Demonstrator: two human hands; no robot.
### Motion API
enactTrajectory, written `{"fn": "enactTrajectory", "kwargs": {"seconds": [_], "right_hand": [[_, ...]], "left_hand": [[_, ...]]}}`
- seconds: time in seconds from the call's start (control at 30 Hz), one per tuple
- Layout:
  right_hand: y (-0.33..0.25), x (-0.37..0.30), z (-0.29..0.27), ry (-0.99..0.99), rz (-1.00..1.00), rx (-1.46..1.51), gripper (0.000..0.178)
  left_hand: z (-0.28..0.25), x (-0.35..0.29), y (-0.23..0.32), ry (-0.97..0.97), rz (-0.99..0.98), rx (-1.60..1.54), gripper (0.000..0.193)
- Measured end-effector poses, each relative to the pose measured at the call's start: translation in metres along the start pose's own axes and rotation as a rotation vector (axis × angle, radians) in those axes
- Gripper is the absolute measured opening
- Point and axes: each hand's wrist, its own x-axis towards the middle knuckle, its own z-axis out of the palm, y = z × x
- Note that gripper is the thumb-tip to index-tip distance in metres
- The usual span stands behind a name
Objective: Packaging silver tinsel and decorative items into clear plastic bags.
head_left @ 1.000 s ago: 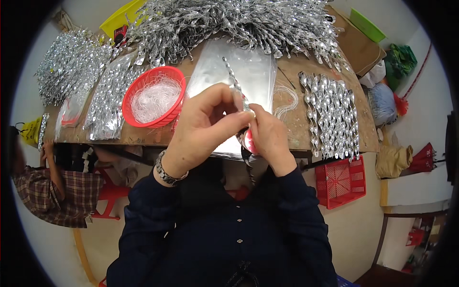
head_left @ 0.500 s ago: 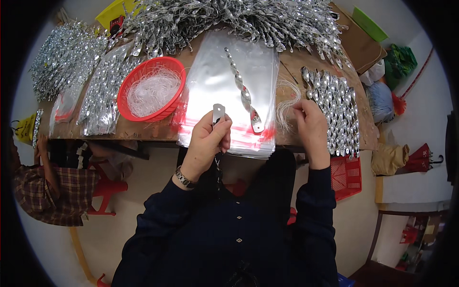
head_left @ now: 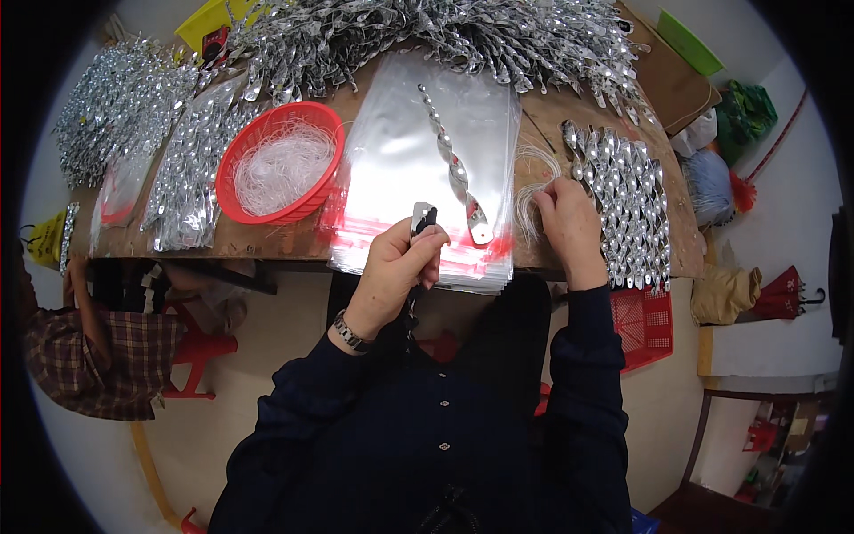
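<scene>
My left hand (head_left: 378,278) pinches a twisted silver metal strip (head_left: 422,214) near its flat end, which has a hole. Below the hand, the strip's dark twisted tail hangs down in front of my lap. My right hand (head_left: 574,233) has its fingers closed at a bunch of thin clear threads (head_left: 527,214) on the table. How many threads lie between its fingertips is too fine to tell. Between my hands, a second twisted silver strip (head_left: 456,173) lies slantwise on a stack of clear plastic bags (head_left: 382,151) with red-marked edges.
A red basket (head_left: 329,182) of clear threads stands left of the bags. Twisted strips (head_left: 633,214) lie in rows at the right. Silver heaps (head_left: 311,49) cover the table's back, with bundles (head_left: 187,169) at left. Another person's plaid sleeve (head_left: 102,356) shows at the far left.
My left hand has shifted slightly right with its strip, whose flat end has turned. My right hand has moved a little left and up, its fingertips now at the threads.
</scene>
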Motion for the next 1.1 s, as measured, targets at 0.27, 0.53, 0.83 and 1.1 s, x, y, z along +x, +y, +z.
{"fn": "enactTrajectory", "kwargs": {"seconds": [0.27, 0.53, 0.83, 1.1], "right_hand": [[0.010, 0.003, 0.014, 0.082, -0.002, -0.056, 0.020], [0.022, 0.007, -0.006, -0.041, 0.163, 0.407, 0.022], [-0.003, -0.023, -0.022, -0.006, 0.081, 0.307, 0.017], [-0.011, -0.067, -0.028, 0.044, -0.010, 0.030, 0.012]], "left_hand": [[0.005, -0.002, 0.001, 0.001, -0.031, 0.026, 0.014], [0.007, 0.001, 0.004, -0.026, -0.049, 0.047, 0.018], [0.017, 0.005, 0.005, -0.075, -0.079, 0.057, 0.019], [0.014, 0.004, 0.001, -0.070, -0.066, 0.067, 0.019]]}}
